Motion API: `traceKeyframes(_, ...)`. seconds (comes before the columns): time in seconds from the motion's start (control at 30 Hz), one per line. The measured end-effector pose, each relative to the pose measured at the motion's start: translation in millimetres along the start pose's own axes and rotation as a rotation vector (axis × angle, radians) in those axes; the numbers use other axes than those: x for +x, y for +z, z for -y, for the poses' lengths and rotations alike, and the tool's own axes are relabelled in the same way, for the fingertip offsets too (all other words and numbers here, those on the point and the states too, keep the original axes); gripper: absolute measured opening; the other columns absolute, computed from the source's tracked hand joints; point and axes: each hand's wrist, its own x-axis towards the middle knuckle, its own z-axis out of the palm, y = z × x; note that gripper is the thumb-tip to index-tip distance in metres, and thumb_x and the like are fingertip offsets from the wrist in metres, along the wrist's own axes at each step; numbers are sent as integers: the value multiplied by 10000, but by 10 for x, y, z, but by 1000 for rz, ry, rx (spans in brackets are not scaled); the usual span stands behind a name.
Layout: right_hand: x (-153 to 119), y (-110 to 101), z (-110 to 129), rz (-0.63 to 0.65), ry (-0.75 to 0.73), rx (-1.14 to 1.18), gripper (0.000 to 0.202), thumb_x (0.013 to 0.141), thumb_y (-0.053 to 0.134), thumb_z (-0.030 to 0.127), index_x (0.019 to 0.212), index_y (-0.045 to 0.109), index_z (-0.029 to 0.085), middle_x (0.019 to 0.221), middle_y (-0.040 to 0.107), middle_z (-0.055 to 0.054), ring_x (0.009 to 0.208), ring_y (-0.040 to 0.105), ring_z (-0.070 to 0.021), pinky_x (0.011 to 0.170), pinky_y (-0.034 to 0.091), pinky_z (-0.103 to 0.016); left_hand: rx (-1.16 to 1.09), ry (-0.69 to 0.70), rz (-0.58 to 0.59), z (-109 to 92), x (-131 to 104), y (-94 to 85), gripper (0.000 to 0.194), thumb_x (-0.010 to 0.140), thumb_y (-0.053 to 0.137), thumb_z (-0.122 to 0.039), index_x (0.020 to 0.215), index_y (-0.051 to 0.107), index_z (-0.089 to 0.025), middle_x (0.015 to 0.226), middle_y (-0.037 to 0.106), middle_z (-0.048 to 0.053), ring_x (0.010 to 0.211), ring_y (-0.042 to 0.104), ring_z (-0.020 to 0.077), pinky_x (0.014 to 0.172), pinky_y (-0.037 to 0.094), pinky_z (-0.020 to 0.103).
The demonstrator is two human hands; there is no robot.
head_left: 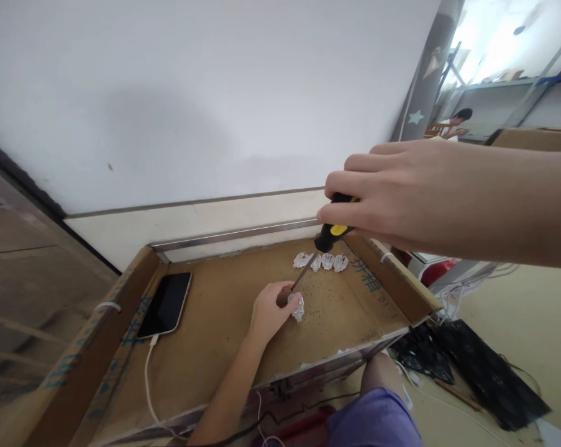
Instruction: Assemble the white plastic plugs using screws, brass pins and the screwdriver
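Note:
My right hand (pixel 368 192) is wrapped round the black and yellow handle of a screwdriver (pixel 329 238). Its metal shaft slants down to the left, and the tip ends close to the fingers of my left hand (pixel 271 310). Thumb and fingers of that hand grip a small clear plastic piece (pixel 297 308) low on the cardboard. Just beyond it stand several similar clear plastic pieces (pixel 327 261) in a row, with thin pins or screws showing on some. Whether the tip touches the held piece I cannot make out.
A cardboard-lined tray (pixel 215 304) with raised sides carries a phone (pixel 165 304) on a white cable (pixel 147 379) at left. Dark specks dot the cardboard. A white wall (pixel 191 105) rises behind. Black panels (pixel 489 372) lie on the floor; another person (pixel 455 123) sits far right.

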Motion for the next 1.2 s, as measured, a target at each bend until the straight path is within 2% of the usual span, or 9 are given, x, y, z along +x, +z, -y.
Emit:
traceKeyframes(0.17,-69,-60,-51,-116,25,48,481,896,232,397,912,643,146,916,559,5,904,466,-113,702,329,-312,18,9,-189,57,23,-17,193,846,496,-318,909,638,-203,862,676,30,812,621,156,774,489,288)
traceKeyframes(0.33,-191,53,-73,-90,18,-132,226,840,437,246,958,611,165,858,534,-30,769,452,-105,627,305,-265,42,-154,-300,58,36,-59,229,822,521,-343,981,627,-217,804,671,10,720,617,146,733,483,283)
traceKeyframes(0.5,-431,612,112,-80,193,-140,236,858,477,273,1062,545,176,911,541,-78,773,517,-166,571,340,-244,75,-292,-399,24,64,-112,269,803,532,-371,1012,606,-220,839,664,20,758,605,168,737,478,302)
traceKeyframes(0.63,-649,1107,366,-63,407,274,268,888,408,205,1139,502,205,1026,538,-69,865,564,-145,682,457,-255,118,-317,-480,85,107,-376,309,830,476,-395,1060,582,-218,996,637,52,884,590,193,799,473,328)
traceKeyframes(0.73,-816,1342,524,-224,515,530,253,885,451,262,1136,473,234,1091,521,-49,971,557,-122,811,478,-236,325,-337,-420,225,122,-796,366,827,459,-430,1089,583,-207,1011,625,83,970,561,249,846,458,379)
traceKeyframes(0.8,-945,1450,627,-366,563,566,289,875,482,318,1153,453,246,1102,516,-45,958,569,-113,781,489,-207,543,-399,-303,361,104,-1105,473,810,467,-470,1174,541,-177,1100,598,123,1071,512,313,892,428,433)
traceKeyframes(0.9,-1160,1589,790,-444,651,530,313,872,489,317,1173,452,243,1106,518,-39,953,571,-103,771,486,-184,754,-545,-146,583,40,-1450,710,763,501,-539,1310,402,-96,1250,508,198,1148,451,384,933,391,479)
traceKeyframes(1.03,-1428,1754,943,-447,787,536,365,854,514,370,1195,463,249,1125,530,-21,979,562,-109,800,472,-191,844,-710,18,799,-23,-1603,780,783,433,-571,1360,310,-60,1326,435,234,1157,434,427,911,385,520)
traceKeyframes(1.2,-1619,1836,989,-425,850,523,428,830,528,455,1205,482,254,1091,565,4,933,577,-100,770,473,-172,863,-779,5,928,38,-1600,750,773,435,-568,1338,336,-84,1261,493,242,1106,465,446,845,399,530)
